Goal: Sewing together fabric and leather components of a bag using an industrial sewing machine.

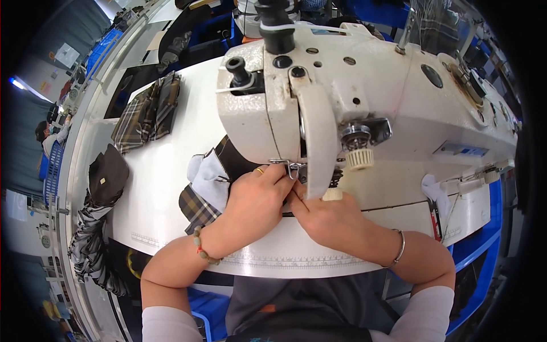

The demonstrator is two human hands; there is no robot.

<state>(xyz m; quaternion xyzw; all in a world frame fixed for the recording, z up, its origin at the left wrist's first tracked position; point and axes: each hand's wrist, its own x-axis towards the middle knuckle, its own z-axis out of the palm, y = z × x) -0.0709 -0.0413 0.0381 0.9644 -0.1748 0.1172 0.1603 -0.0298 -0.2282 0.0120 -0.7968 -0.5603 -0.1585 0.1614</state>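
Both hands meet under the head of a white industrial sewing machine (250,122), close to its presser foot (293,168). My left hand (256,196) has its fingers closed on a garment piece (211,188) of black, pale blue and brown plaid cloth, which spreads out to the left of that hand. My right hand (327,219) is closed too, thumb and finger pinching the cloth's edge just right of the left fingertips. The machine and my fingers hide the needle point and most of the gripped edge.
Folded plaid pieces (151,111) lie at the table's far left. A stack of dark and grey cloth pieces (102,222) hangs over the left edge. At right are a white cloth scrap (436,191) and a red-and-black tool (435,219). A ruler strip (285,262) lines the front edge.
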